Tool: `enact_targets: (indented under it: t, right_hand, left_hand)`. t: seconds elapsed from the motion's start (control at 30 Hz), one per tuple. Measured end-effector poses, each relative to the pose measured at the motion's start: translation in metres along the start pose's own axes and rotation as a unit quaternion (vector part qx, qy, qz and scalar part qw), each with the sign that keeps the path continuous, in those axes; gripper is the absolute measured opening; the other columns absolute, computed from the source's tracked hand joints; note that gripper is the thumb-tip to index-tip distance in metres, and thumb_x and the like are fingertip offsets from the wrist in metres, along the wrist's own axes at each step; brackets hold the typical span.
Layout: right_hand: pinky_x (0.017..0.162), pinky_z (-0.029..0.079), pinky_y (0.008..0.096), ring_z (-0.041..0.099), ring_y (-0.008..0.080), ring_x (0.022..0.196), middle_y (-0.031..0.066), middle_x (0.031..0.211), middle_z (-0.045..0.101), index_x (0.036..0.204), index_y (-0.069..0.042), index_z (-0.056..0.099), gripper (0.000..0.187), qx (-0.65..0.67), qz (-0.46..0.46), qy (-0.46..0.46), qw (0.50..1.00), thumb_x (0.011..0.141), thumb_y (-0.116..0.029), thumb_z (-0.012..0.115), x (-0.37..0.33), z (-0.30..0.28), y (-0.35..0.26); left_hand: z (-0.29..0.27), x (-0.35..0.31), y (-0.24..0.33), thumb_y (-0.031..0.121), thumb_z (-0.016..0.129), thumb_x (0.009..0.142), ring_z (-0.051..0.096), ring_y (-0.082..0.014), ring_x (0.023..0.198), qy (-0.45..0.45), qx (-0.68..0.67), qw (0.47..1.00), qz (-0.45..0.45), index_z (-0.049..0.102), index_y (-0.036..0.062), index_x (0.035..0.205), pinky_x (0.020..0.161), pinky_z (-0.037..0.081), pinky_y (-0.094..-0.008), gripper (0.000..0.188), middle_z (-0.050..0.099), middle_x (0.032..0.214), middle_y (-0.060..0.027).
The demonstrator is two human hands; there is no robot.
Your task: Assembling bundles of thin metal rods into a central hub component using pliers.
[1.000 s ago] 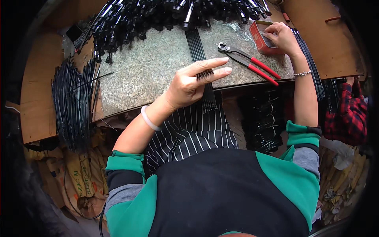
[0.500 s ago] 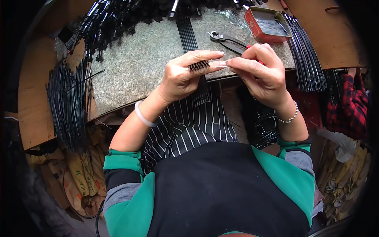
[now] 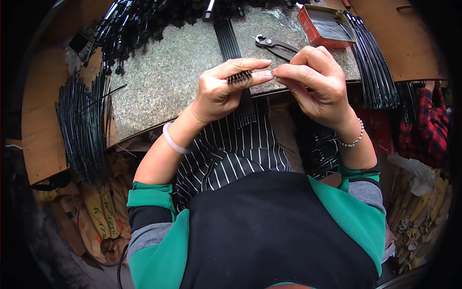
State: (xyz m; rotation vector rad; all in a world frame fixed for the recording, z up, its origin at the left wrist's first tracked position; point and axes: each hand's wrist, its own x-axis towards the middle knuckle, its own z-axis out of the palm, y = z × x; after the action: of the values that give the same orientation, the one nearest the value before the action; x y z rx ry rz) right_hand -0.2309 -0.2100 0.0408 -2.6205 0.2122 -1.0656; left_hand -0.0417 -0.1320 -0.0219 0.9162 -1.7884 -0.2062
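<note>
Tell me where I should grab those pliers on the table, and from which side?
Grab the pliers by their two long handles, not the dark head. The head points toward the far left and the handles run toward the right hand, partly hidden behind it. So coming from the right side looks easiest. They lie flat on the stone tabletop, so pinch the handles from above.

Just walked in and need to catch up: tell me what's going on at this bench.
A person in a striped apron holds a bundle of thin black rods fanned in the left hand. The right hand pinches at the bundle's end, fingertips meeting the left thumb. On the speckled worktop lie pliers, a red tin and more black rods. Another sheaf of rods hangs off the left edge.
</note>
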Motion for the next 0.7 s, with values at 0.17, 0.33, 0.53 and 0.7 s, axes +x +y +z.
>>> enact_targets:
  t: [0.17,0.33,0.53,0.7]
  right_hand:
    - [0.056,0.036,0.0260,0.047,0.0158,0.061,0.0024,0.068,0.052,0.086,-0.006,0.066,0.021,0.004,-0.003,-0.001,1.000,0.067,0.000,0.069,0.0030,0.0003,0.0002]
    - [0.056,0.036,0.0263,0.047,0.0161,0.061,0.0028,0.068,0.052,0.087,-0.006,0.066,0.021,0.003,-0.009,-0.009,1.000,0.066,0.000,0.069,0.0046,-0.0001,-0.0009]
    - [0.056,0.037,0.0256,0.048,0.0158,0.062,0.0039,0.070,0.053,0.087,-0.005,0.065,0.018,0.046,-0.004,-0.016,0.999,0.069,0.000,0.068,0.0074,0.0014,-0.0011]
    - [0.057,0.039,0.0245,0.049,0.0155,0.063,0.0052,0.071,0.054,0.086,-0.004,0.065,0.015,0.127,0.018,-0.034,0.991,0.072,0.000,0.067,0.0088,0.0074,-0.0009]
  left_hand:
    - [0.0000,-0.0003,-0.0003,-0.014,0.049,0.059,0.062,-0.0257,0.095,0.006,-0.006,1.000,0.002,0.069,0.0133,0.100,0.083,0.051,-0.0328,0.053,0.063,0.104,-0.0119]
    - [0.0000,0.0003,0.0004,-0.014,0.050,0.059,0.062,-0.0258,0.094,0.009,0.004,1.000,0.010,0.069,0.0138,0.100,0.082,0.052,-0.0330,0.053,0.064,0.104,-0.0112]
    - [0.0000,-0.0010,-0.0001,-0.012,0.053,0.061,0.063,-0.0256,0.093,0.008,-0.005,1.000,0.011,0.069,0.0148,0.100,0.080,0.052,-0.0329,0.050,0.064,0.103,-0.0108]
    - [0.0024,-0.0049,-0.0051,-0.010,0.057,0.063,0.063,-0.0259,0.093,0.011,-0.021,0.999,0.034,0.068,0.0140,0.098,0.078,0.052,-0.0330,0.043,0.064,0.102,-0.0109]
